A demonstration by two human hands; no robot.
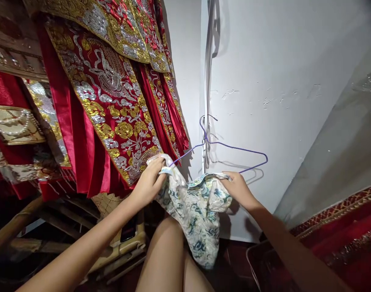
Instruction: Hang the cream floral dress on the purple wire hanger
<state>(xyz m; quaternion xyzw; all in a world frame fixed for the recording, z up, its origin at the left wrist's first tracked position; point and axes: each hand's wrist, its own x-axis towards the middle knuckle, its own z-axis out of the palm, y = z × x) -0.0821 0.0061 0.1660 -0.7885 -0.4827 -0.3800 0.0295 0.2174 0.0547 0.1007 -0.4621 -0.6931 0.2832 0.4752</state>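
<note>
shirt between two hands, hanger above

the fingers of the left hand (149, 180) pinch one upper edge of a pale flowered shirt (200, 217); those of the right hand (236, 187) pinch the other. the shirt sags between them, its lower end hanging in front of the knees (169, 247). just above is a purple wire hanger (237, 147), its right arm outside the cloth, its left arm meeting it beside the left thumb; whether it goes inside, i cannot tell. behind stands a white wall (283, 61). to the left hangs a red embroidered dress (124, 117), above bamboo furniture (132, 239).
</note>
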